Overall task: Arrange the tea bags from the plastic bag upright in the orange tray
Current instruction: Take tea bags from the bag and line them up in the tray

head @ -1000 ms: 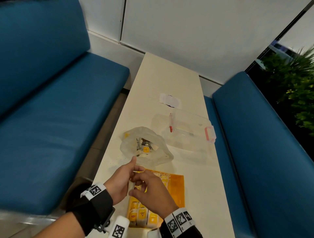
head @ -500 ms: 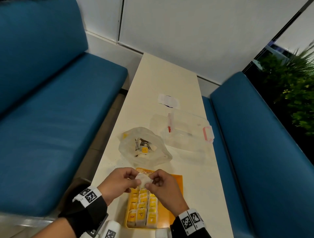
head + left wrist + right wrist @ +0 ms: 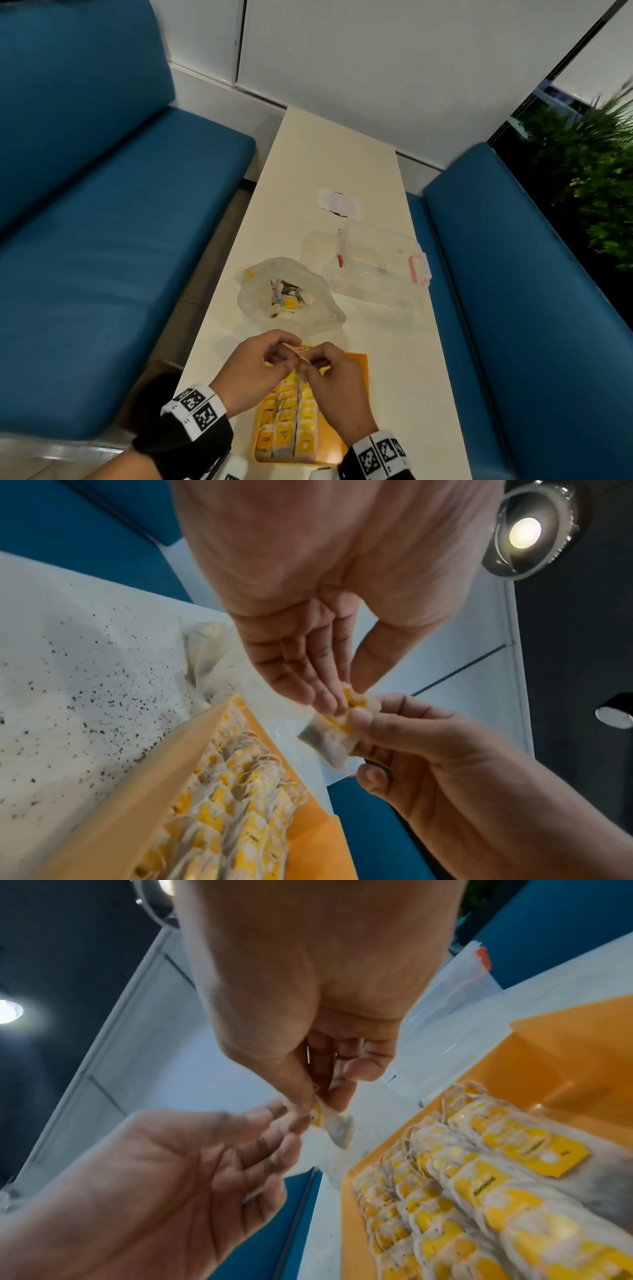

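Paper tea bag [image 3: 330, 741] hung pinched between fingers of left hand [image 3: 255, 371] and right hand [image 3: 334, 380], long axis tilted, just above the orange tray [image 3: 356, 377].

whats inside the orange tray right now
The orange tray holds rows of tea bags with yellow tags, standing on edge. Both hands cover its far end, so what lies there is hidden.

Long cream table [image 3: 329, 161] between two blue upholstered benches [image 3: 102, 260], clear plastic box with pink latches [image 3: 376, 263] toward its right edge, white paper scrap [image 3: 337, 208] beyond it, green plant [image 3: 596, 178] at far right, white wall panels [image 3: 376, 51] behind
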